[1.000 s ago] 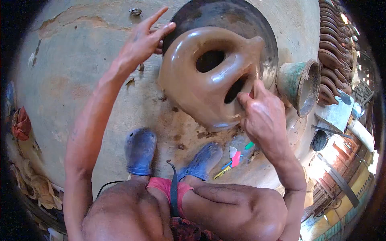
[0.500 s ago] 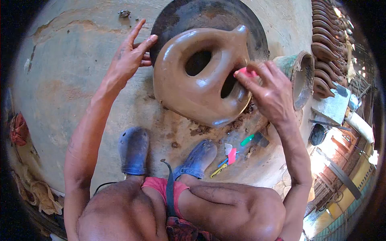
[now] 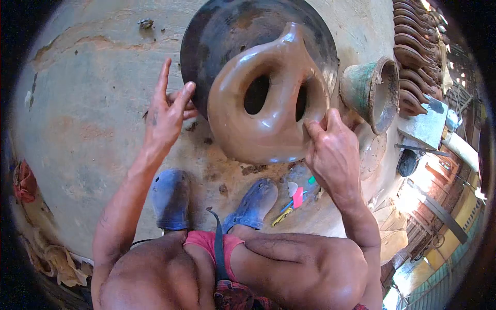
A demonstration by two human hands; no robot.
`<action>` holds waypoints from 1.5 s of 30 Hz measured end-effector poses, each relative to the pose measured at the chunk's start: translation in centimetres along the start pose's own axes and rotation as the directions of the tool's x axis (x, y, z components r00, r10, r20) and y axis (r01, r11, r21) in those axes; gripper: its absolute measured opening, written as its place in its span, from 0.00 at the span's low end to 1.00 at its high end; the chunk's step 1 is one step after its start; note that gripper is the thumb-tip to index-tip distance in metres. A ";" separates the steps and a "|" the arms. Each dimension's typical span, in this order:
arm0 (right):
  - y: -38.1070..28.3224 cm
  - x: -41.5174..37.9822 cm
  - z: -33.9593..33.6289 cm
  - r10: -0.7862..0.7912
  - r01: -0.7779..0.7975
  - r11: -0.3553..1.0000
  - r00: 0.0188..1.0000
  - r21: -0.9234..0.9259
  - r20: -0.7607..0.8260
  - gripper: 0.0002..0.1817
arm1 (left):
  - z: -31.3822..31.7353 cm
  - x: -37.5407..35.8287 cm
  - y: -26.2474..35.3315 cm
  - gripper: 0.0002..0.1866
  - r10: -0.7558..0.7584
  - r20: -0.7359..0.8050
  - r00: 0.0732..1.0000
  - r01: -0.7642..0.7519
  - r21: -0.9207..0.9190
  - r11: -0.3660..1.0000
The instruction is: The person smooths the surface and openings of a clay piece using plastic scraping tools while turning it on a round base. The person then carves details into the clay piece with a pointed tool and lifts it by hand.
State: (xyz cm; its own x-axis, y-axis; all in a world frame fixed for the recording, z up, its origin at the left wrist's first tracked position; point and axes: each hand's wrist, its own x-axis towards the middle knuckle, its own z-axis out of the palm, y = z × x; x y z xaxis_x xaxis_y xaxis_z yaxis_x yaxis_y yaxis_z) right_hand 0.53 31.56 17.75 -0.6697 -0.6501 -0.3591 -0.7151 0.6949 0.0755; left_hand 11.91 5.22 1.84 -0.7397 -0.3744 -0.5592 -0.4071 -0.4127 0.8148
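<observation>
On the worn, grey floor point(image 3: 98, 108), the left hand point(image 3: 168, 116) hangs with its fingers spread, gripping nothing, beside a clay vessel point(image 3: 243, 137) that overhangs a dark disc point(image 3: 206, 49). The vessel's two openings and narrow neck look formed and its visible skin mostly smooth, though unsmoothed patches cannot be ruled out; at its right side the right hand point(image 3: 333, 155) has curled fingers, their grasp hidden.
</observation>
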 end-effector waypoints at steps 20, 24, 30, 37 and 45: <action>1.0 4.8 -1.1 0.602 -0.454 0.504 0.794 0.735 0.077 0.17 | 3.2 -4.3 -3.4 0.48 -0.065 0.076 0.995 0.079 -0.196 0.977; 5.8 3.3 0.1 0.717 -0.123 0.474 0.628 0.872 -0.302 0.11 | 2.2 -3.9 -4.1 0.48 -0.056 0.066 0.996 0.065 -0.159 0.985; 5.3 3.6 1.3 0.340 0.074 0.789 0.775 0.610 -0.533 0.09 | 1.8 -3.1 -3.0 0.48 -0.009 0.048 0.999 0.014 -0.099 0.995; 3.1 5.4 3.4 0.164 0.216 0.832 0.784 0.511 -0.599 0.11 | -0.4 -0.9 -2.1 0.46 -0.026 0.056 0.998 0.027 -0.010 1.000; 1.6 2.8 3.4 -0.067 0.316 0.854 0.855 0.414 -0.514 0.13 | 0.2 -0.7 0.3 0.46 -0.020 0.028 0.999 0.020 -0.012 1.000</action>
State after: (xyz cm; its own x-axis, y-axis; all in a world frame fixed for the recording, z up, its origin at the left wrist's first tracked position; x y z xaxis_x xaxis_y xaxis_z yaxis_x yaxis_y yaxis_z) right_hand -1.83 31.95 13.68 -0.6279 -0.7604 0.1659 -0.7389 0.5154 -0.4341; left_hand 12.17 5.55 2.57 -0.7460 -0.3429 -0.5708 -0.4156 -0.4300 0.8015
